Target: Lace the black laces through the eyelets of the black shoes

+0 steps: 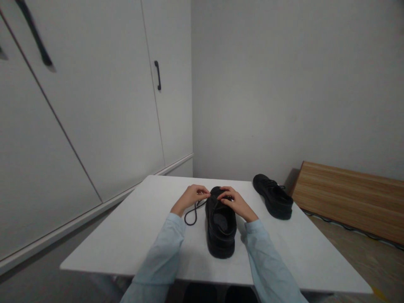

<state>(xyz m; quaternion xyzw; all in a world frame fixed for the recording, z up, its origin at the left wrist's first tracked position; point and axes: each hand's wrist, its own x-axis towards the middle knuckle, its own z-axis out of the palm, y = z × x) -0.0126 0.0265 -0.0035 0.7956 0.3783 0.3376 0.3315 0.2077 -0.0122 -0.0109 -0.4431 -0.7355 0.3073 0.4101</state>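
A black lace-up shoe [221, 240] stands upright in front of me, its heel toward me and its toe pointing away. My left hand [192, 197] is at the left side of its lacing, with thumb and fingertips pinched on the black shoelace [190, 223]. From there the lace hangs in a loose loop onto the tabletop. Over the right side of the lacing my right hand [235, 202] rests with bent fingers, the fingertips touching the upper near the eyelets. Whether those fingertips grip a lace is too small to make out.
A second black shoe [274, 198], laced, sits at the right rear of the white table [132, 240]. Behind it a wood-grain board [350, 198] leans near the grey wall. White cabinets [94, 105] with dark handles line the left side.
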